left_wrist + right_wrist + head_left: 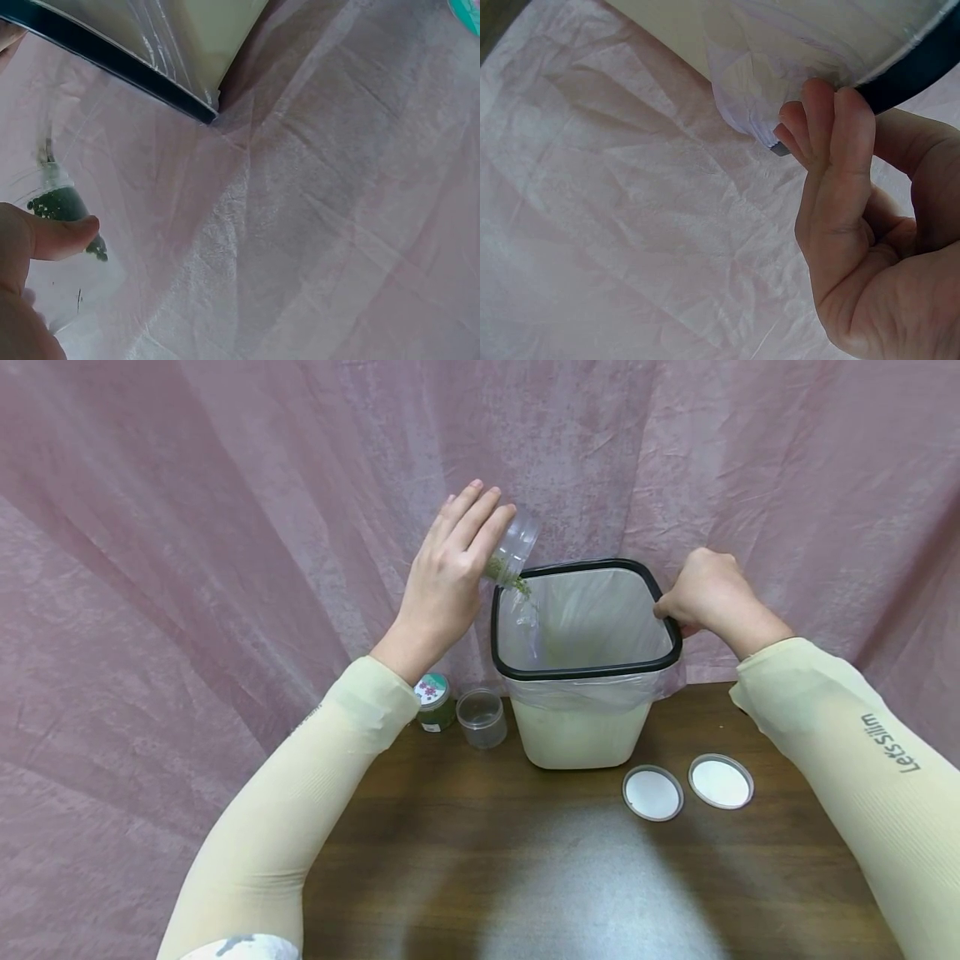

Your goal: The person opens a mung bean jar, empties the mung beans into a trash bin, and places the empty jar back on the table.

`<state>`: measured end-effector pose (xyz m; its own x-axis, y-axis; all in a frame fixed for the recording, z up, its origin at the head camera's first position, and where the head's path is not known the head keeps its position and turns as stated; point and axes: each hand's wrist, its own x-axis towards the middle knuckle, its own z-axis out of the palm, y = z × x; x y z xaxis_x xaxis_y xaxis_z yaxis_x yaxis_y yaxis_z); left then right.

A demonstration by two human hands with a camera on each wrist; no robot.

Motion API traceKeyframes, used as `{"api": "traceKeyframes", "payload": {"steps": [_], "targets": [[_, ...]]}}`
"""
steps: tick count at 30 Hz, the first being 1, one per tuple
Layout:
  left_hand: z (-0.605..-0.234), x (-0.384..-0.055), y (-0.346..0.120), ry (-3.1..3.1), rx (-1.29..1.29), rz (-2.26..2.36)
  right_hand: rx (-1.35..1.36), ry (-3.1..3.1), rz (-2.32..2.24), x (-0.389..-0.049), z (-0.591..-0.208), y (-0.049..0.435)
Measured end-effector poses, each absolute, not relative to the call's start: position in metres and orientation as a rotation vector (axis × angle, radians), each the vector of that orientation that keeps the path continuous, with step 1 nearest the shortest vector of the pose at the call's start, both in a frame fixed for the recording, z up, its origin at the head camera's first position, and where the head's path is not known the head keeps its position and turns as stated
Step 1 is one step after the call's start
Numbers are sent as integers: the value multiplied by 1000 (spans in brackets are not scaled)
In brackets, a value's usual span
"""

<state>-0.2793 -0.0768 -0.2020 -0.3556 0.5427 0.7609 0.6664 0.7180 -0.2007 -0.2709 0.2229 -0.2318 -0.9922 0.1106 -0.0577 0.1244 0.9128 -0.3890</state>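
My left hand (450, 568) grips a clear plastic jar (517, 545), tipped with its mouth over the left rim of a cream trash can (581, 731). Green dried bits (519, 585) spill from the jar toward the inside of the can. In the left wrist view, green contents (64, 204) lie inside the jar near the thumb. My right hand (712, 593) pinches the can's black rim (585, 674) at the right, with the thumb on top and fingers curled beneath. A clear liner bag (754, 75) hangs over the rim beside those fingers.
A lidded jar of green contents (435, 702) and an uncapped clear jar (482, 718) stand left of the can. Two round lids (652, 793) lie on the wooden table (525, 860) at its front right. A pink curtain (225, 527) hangs behind.
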Motion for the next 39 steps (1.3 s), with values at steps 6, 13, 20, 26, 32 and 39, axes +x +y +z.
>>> {"api": "traceKeyframes", "payload": {"steps": [6, 13, 20, 26, 32, 39], "targets": [[-203, -280, -77, -1996, -919, -100, 186, 3031, -633, -271, -231, 222], [-206, -283, -77, -1866, -946, 46, 177, 3051, -586, -271, -231, 222], [-207, -284, -76, -1818, -1003, 111, 196, 3013, -601, -271, -229, 222], [-205, -284, -76, -1825, -1016, 134, 200, 3016, -590, -272, -229, 222], [-205, -283, -75, -1826, -1016, 133, 186, 3020, -583, -273, -229, 223], [-207, -282, -76, -1870, -1007, 132, 189, 3025, -573, -273, -231, 223]]}}
